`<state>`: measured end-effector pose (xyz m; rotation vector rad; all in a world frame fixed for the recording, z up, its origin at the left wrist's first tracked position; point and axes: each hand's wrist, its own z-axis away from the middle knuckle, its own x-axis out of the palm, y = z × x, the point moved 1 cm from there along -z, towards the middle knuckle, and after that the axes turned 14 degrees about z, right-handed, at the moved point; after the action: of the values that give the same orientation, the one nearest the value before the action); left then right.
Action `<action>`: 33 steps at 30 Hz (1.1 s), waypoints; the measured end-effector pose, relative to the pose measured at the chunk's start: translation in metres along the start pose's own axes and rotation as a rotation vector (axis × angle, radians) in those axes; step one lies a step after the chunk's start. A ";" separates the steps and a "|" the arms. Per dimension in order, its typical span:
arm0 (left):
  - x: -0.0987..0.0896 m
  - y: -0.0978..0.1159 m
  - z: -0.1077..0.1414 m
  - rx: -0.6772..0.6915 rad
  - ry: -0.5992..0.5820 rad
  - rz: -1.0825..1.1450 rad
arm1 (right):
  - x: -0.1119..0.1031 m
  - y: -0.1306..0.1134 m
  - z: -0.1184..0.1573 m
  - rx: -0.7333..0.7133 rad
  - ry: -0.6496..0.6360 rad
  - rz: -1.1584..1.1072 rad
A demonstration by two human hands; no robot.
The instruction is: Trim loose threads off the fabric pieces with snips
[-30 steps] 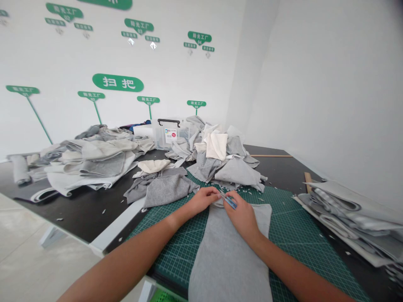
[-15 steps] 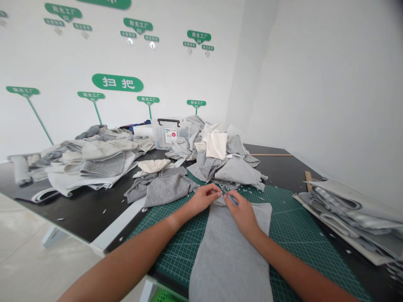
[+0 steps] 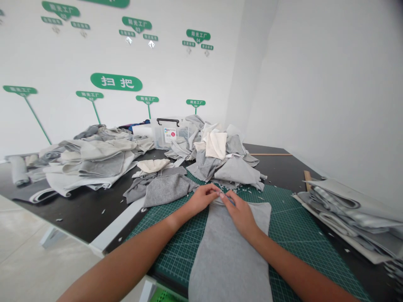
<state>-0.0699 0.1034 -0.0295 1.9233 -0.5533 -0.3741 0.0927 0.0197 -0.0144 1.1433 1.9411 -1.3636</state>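
A: From the head camera, where are the hands?

B: The left hand (image 3: 201,200) and the right hand (image 3: 241,216) come together at the top edge of a grey fabric panel (image 3: 228,251). The panel lies flat on a green cutting mat (image 3: 299,235), its lower end running off the bottom of the view.

A: And the fingers?

B: Both hands are curled inward, not spread. The fingertips (image 3: 218,193) of the two hands nearly meet at the panel's edge. Whether they're pinching the cloth or something small between them, I can't tell; the fingers hide that spot.

A: What's right around them?

B: Small fabric snippets (image 3: 242,189) are scattered on the mat just past the hands. Beyond those sits a heap of grey and cream offcuts (image 3: 226,163), partly on the mat, with a clear plastic storage box (image 3: 166,136) behind it.

A: And to the sides?

B: To the left, grey cloth pieces (image 3: 163,188) lie just beside the mat, and a larger pile of fabric (image 3: 91,161) sits farther off on the black worktable (image 3: 78,214). To the right, a layered stack of fabric (image 3: 346,218) rests on the table, well apart from the hands.
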 end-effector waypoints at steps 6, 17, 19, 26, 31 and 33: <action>0.000 0.001 0.001 -0.036 -0.020 0.055 | 0.002 0.001 0.002 -0.016 -0.009 0.043; 0.002 0.004 0.003 -0.063 -0.059 0.082 | 0.003 0.002 0.001 -0.045 -0.028 0.048; 0.002 0.004 0.004 -0.070 -0.062 0.083 | 0.003 0.002 0.001 -0.051 -0.028 0.041; 0.002 0.003 0.004 -0.068 -0.057 0.097 | 0.002 0.003 0.000 -0.039 -0.008 -0.034; 0.001 0.000 0.002 -0.051 -0.028 0.105 | 0.003 0.007 -0.006 0.010 -0.006 -0.145; 0.000 0.000 0.002 -0.052 -0.015 0.108 | 0.005 0.008 -0.008 -0.009 -0.014 -0.185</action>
<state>-0.0705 0.1020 -0.0303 1.8334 -0.6478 -0.3304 0.0973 0.0303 -0.0189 0.9672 2.0834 -1.4507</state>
